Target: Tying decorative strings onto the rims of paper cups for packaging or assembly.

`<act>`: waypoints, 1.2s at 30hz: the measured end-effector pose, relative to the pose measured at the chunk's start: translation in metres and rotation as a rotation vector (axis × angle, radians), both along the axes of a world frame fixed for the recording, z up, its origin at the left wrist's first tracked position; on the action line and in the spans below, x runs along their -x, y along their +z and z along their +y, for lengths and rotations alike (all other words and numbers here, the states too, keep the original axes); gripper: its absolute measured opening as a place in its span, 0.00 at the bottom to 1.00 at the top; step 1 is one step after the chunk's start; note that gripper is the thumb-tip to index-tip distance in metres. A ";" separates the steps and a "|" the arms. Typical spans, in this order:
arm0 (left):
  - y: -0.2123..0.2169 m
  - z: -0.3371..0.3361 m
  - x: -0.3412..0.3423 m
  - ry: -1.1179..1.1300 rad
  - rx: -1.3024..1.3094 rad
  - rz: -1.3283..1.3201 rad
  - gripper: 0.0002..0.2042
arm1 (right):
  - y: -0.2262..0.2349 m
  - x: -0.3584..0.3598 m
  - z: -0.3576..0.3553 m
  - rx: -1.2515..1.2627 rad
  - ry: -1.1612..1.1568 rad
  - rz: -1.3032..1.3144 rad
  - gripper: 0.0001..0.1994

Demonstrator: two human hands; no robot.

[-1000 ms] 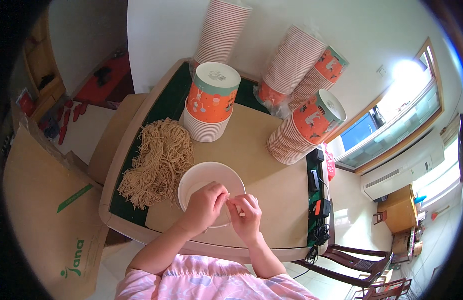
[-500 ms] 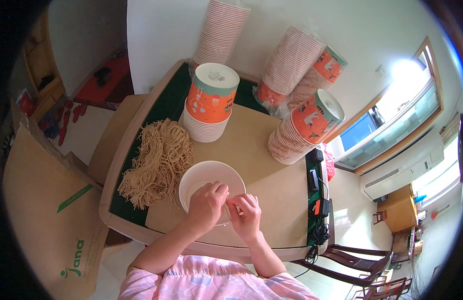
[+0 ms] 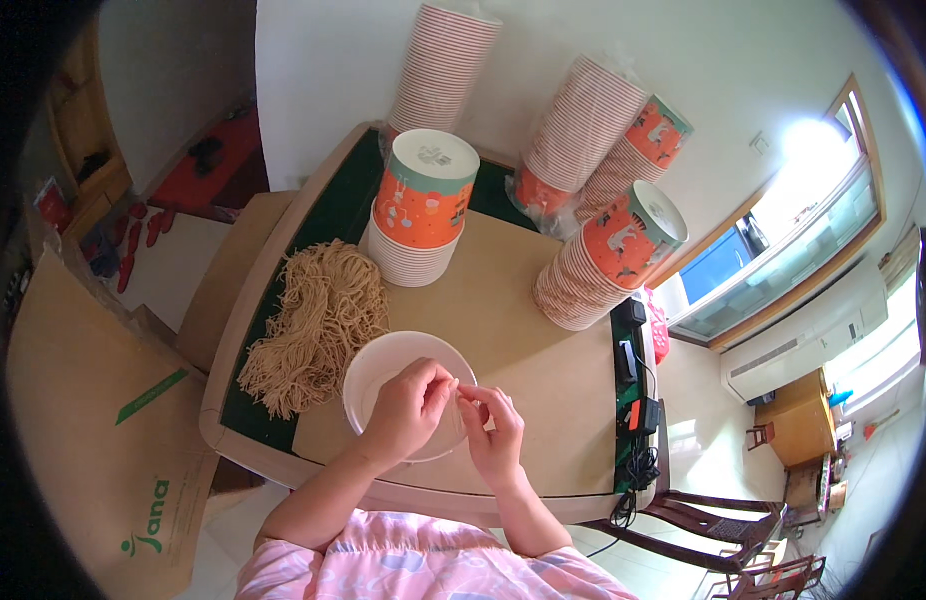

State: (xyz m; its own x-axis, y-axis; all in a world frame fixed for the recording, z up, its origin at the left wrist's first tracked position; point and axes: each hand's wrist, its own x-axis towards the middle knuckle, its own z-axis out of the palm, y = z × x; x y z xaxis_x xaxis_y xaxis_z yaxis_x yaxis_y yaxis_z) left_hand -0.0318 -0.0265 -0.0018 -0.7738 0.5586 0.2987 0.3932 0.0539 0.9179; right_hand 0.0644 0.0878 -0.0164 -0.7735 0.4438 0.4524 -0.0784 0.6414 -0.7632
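Observation:
A white paper bucket (image 3: 383,350) stands mouth up near the front edge of the table. Over its right side, my left hand (image 3: 408,408) and my right hand (image 3: 496,428) meet at their fingertips. Both hands are pinched closed on a tiny pale bit between them, too small to make out. Left of the bucket lies a loose heap of beige cotton string (image 3: 318,325). Just behind it is an upside-down stack of paper buckets (image 3: 420,215), the top one orange and green.
More nested stacks stand behind: one at right (image 3: 618,250), a bagged stack (image 3: 583,130) and another bagged stack (image 3: 443,60) by the wall. Black adapters and cables (image 3: 638,415) line the table's right edge. A cardboard box (image 3: 103,420) is at left, a dark wooden chair (image 3: 718,520) at right.
The bucket has shifted slightly left and away from me. My left hand has moved a little left, and the fingertips of both hands have risen slightly, still together.

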 end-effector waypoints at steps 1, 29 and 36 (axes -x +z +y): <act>0.000 0.000 -0.001 -0.001 0.000 0.007 0.05 | 0.000 0.001 -0.001 0.041 0.005 0.002 0.08; 0.000 0.001 -0.008 -0.192 -0.039 -0.227 0.04 | 0.004 -0.002 0.009 0.403 0.073 -0.005 0.06; 0.001 -0.002 -0.005 -0.227 0.018 -0.271 0.04 | -0.003 -0.005 0.016 0.295 0.070 -0.010 0.06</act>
State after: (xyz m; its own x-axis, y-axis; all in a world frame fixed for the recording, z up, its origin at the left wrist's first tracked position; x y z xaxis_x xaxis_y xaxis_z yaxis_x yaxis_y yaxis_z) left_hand -0.0271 -0.0284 -0.0009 -0.6793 0.7285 0.0883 0.1393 0.0099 0.9902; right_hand 0.0699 0.1039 -0.0195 -0.8107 0.5005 0.3038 -0.1061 0.3848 -0.9169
